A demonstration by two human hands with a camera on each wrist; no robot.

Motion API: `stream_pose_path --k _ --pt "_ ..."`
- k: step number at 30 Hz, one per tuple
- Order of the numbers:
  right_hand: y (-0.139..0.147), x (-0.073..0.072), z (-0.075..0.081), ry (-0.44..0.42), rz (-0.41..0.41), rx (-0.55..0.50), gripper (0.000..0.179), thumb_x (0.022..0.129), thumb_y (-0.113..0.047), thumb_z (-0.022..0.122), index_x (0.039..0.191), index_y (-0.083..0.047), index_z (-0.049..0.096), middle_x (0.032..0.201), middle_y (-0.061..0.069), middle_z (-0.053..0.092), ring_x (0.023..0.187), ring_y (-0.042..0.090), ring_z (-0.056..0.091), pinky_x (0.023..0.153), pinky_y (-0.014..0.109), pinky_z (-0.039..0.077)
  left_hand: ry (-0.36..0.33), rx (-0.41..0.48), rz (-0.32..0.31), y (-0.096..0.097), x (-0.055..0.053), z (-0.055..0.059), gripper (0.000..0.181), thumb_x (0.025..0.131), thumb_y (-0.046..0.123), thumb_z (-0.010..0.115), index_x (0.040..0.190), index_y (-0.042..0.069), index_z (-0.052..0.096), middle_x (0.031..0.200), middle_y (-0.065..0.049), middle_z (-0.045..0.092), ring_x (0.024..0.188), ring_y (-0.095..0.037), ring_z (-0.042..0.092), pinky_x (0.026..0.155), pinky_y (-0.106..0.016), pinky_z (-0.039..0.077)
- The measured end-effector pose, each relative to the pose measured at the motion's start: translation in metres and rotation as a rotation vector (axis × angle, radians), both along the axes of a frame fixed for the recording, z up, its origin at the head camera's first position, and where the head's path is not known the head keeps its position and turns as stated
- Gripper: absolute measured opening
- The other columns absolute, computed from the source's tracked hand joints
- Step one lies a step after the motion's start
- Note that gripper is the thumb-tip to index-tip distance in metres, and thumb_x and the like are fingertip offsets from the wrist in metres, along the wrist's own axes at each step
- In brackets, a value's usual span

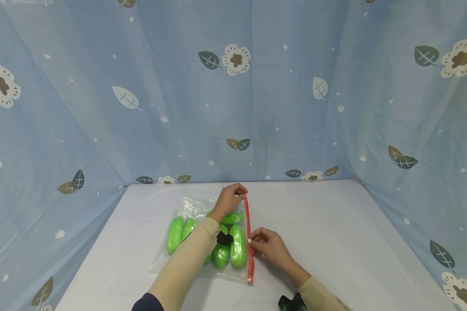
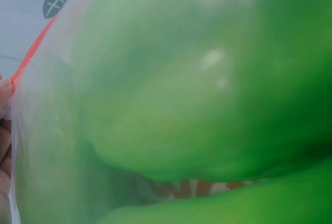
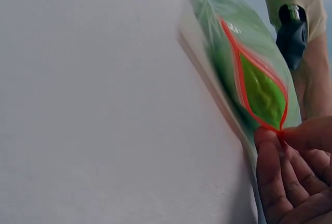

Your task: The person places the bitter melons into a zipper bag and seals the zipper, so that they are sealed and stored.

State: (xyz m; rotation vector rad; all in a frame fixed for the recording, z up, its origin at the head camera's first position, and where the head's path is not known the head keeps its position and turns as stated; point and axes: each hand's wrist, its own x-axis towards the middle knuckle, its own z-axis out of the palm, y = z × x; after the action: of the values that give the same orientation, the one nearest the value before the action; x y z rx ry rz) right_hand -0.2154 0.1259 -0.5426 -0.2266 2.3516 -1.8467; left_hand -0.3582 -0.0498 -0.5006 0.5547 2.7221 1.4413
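A clear zip bag point(image 1: 190, 207) lies on the table with several glossy, elongated green pieces point(image 1: 238, 247) inside. Its red zip strip point(image 1: 247, 216) runs along the right side. My left hand point(image 1: 228, 201) reaches over the bag and pinches the strip's far end; its fingertips point(image 2: 5, 92) show at the edge of the left wrist view. Nearer me, my right hand point(image 1: 271, 247) pinches the zip between thumb and fingers. In the right wrist view the red edges point(image 3: 285, 97) part beyond those fingers, leaving a gap where a green piece point(image 3: 262, 89) shows.
Under the bag is a white table point(image 1: 315, 224), which stretches out to the right. A blue patterned curtain point(image 1: 284, 108) hangs behind it and along both sides. Black wrist devices sit on the left wrist point(image 1: 224, 238) and the right wrist point(image 1: 292, 303).
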Motion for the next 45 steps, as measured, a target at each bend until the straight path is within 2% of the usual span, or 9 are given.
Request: stream_pose_path --k 5,10,17,23,31,38,45 --pt "0.001 0.009 0.002 -0.017 0.037 0.0 0.016 0.092 -0.002 0.072 0.105 0.005 0.068 0.091 0.016 0.071 0.07 0.02 0.068 0.061 0.034 0.06 -0.006 -0.002 0.011 -0.001 0.0 0.001 0.015 0.099 0.012 0.068 0.112 0.005 0.072 0.099 -0.001 0.073 0.103 -0.022 0.068 0.086 -0.039 0.055" --pt "0.003 0.016 0.003 -0.037 0.069 0.01 0.014 0.09 -0.003 0.072 0.103 0.002 0.069 0.088 0.011 0.071 0.069 0.018 0.068 0.06 0.032 0.06 0.006 -0.004 0.008 -0.001 -0.002 0.001 0.015 0.099 0.011 0.067 0.112 0.004 0.072 0.101 -0.003 0.073 0.101 -0.022 0.068 0.086 -0.038 0.056" --pt "0.004 0.025 0.003 -0.038 0.099 0.038 0.013 0.089 -0.004 0.073 0.1 0.001 0.068 0.085 0.007 0.07 0.067 0.017 0.068 0.06 0.03 0.059 0.009 -0.001 0.007 -0.001 -0.002 0.001 0.01 0.099 0.012 0.067 0.108 0.01 0.072 0.1 -0.001 0.072 0.1 -0.02 0.068 0.085 -0.038 0.056" --pt "0.005 0.033 0.005 -0.051 0.119 0.052 0.012 0.09 -0.003 0.071 0.1 0.0 0.068 0.084 0.007 0.07 0.066 0.018 0.067 0.058 0.03 0.059 0.012 -0.002 0.001 -0.001 -0.002 0.0 0.016 0.1 0.012 0.066 0.112 0.004 0.071 0.101 -0.003 0.072 0.101 -0.022 0.068 0.085 -0.039 0.056" --pt "0.007 0.043 0.004 -0.047 0.153 0.057 0.009 0.089 -0.003 0.072 0.097 -0.001 0.067 0.081 0.005 0.069 0.064 0.016 0.067 0.056 0.027 0.057 0.011 -0.003 0.018 -0.001 -0.001 0.003 0.013 0.099 0.012 0.067 0.11 0.006 0.072 0.101 -0.002 0.072 0.103 -0.022 0.067 0.087 -0.039 0.056" --pt "0.007 0.051 0.005 -0.079 0.171 0.036 0.011 0.089 -0.004 0.073 0.096 0.001 0.067 0.08 0.007 0.069 0.064 0.015 0.066 0.056 0.025 0.056 0.011 -0.006 0.02 -0.002 -0.001 0.003 0.012 0.1 0.012 0.066 0.11 0.007 0.072 0.101 -0.002 0.071 0.103 -0.022 0.066 0.086 -0.039 0.055" --pt "0.007 0.057 0.005 -0.143 0.199 -0.035 0.011 0.091 -0.002 0.07 0.098 0.003 0.064 0.078 0.012 0.071 0.064 0.018 0.067 0.055 0.024 0.054 0.019 -0.004 0.017 -0.002 -0.001 0.003 0.013 0.1 0.011 0.066 0.11 0.006 0.072 0.101 -0.002 0.071 0.104 -0.023 0.066 0.088 -0.04 0.055"
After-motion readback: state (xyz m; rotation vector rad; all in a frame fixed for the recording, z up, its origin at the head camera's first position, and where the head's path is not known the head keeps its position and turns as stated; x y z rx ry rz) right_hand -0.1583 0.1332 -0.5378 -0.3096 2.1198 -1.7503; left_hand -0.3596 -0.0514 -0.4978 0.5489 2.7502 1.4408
